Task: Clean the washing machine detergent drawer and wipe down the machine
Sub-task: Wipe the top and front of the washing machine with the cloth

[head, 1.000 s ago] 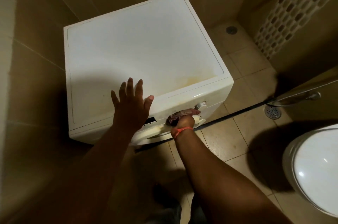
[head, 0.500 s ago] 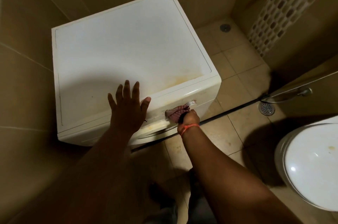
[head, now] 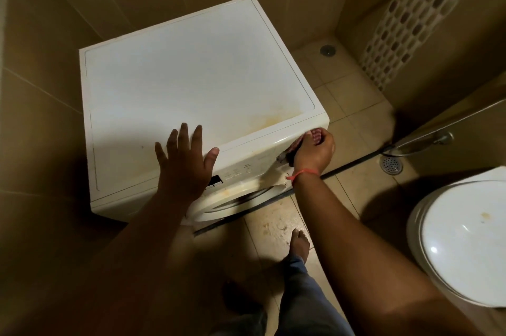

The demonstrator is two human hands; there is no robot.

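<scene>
Washing machine [head: 191, 94]: white, in the tiled corner, yellowish stain near the front right of its top.
Cloth [head: 312, 136]: pinkish, bunched against the machine's upper front right corner, beside the dial [head: 283, 156].
Right hand [head: 315, 150]: arm reaching forward, fingers curled round the cloth.
Left hand [head: 186, 163]: flat on the top's front edge, fingers spread straight, holding nothing.
Toilet [head: 462, 242]: lid closed, lower right.
</scene>
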